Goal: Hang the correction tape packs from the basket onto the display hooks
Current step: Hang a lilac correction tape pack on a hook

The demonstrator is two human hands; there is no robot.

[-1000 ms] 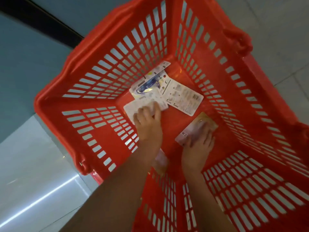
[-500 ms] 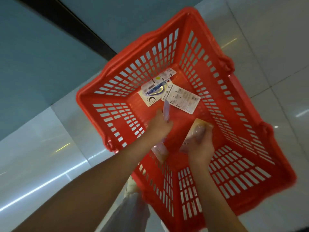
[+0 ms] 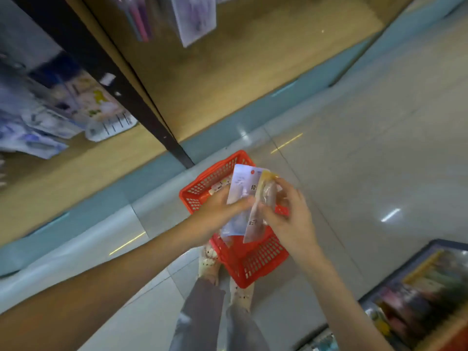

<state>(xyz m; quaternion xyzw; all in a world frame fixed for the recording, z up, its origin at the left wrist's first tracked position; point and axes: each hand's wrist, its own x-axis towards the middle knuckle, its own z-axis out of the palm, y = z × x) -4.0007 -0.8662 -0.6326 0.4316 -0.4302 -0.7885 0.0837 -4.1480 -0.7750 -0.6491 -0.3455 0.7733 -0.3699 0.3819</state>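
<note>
1. The left hand (image 3: pixel 217 217) grips a flat blue-and-white correction tape pack (image 3: pixel 241 183) from the side, fingers curled behind it and the thumb laid across its front.
2. The right hand (image 3: pixel 291 220) pinches a clear pack with a yellow top (image 3: pixel 254 221) between thumb and fingers; this pack overlaps the right edge of the blue-and-white one, and the two touch.
3. Both packs stand roughly upright, held in the air over the basket.
4. The red slatted plastic basket (image 3: pixel 255 264) sits on the floor directly under the hands. A few more white packs (image 3: pixel 218 186) show on its bottom by the far corner, mostly hidden by the left hand.
5. The person's feet in pale patterned shoes (image 3: pixel 210 259) stand at the near edge of the basket, below grey trouser legs (image 3: pixel 200 312).
6. The glossy pale tiled floor (image 3: pixel 354 148) runs out to the right, with a blue-green skirting strip along the base of the display.
7. Beyond the basket rises the display: a wooden back panel (image 3: pixel 228 72) split by a black upright post (image 3: pixel 131 97).
8. Blurred packets hang on the left section (image 3: pixel 50 110), and more hang at the top edge (image 3: pixel 195 16) — too smeared to read, and I cannot make out the hooks.
9. At lower right is a dark-framed bin of mixed coloured goods (image 3: pixel 417 295), also blurred.
</note>
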